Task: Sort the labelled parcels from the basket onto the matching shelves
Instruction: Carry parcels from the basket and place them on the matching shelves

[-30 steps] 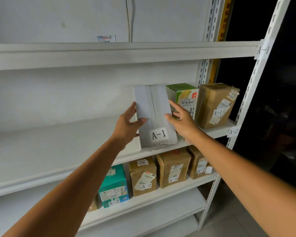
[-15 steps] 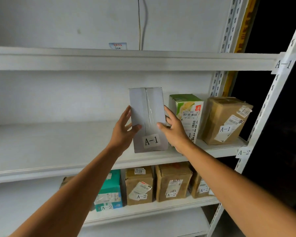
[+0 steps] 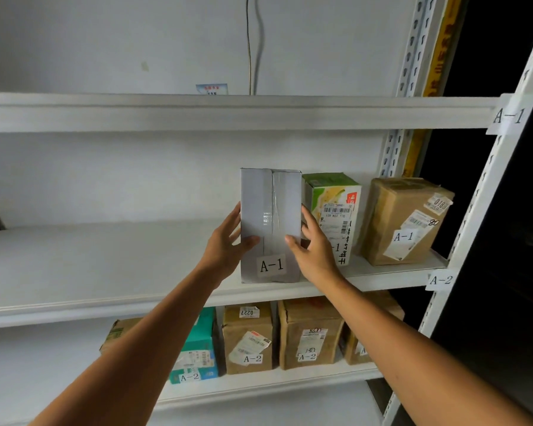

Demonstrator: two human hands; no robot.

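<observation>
Update: the grey box (image 3: 270, 216) w/ the A-1 sticker now stands straight on the shelf (image 3: 105, 298), bottom flat near the front lip. A sec ago it was tipped a bit & still going in. It's just beside the green carton (image 3: 333, 201), next to a brown box (image 3: 403, 222) also marked A-1, so right row imo. Left grip (image 3: 225, 245) & right grip (image 3: 317, 255) are still on it: thumbs on the front, fingers along each side, looks like a light hold. Basket's not in shot. A-2 boxes (image 3: 248, 339) sit one shelf down. Prob just needs letting go, then the next parcel.
</observation>
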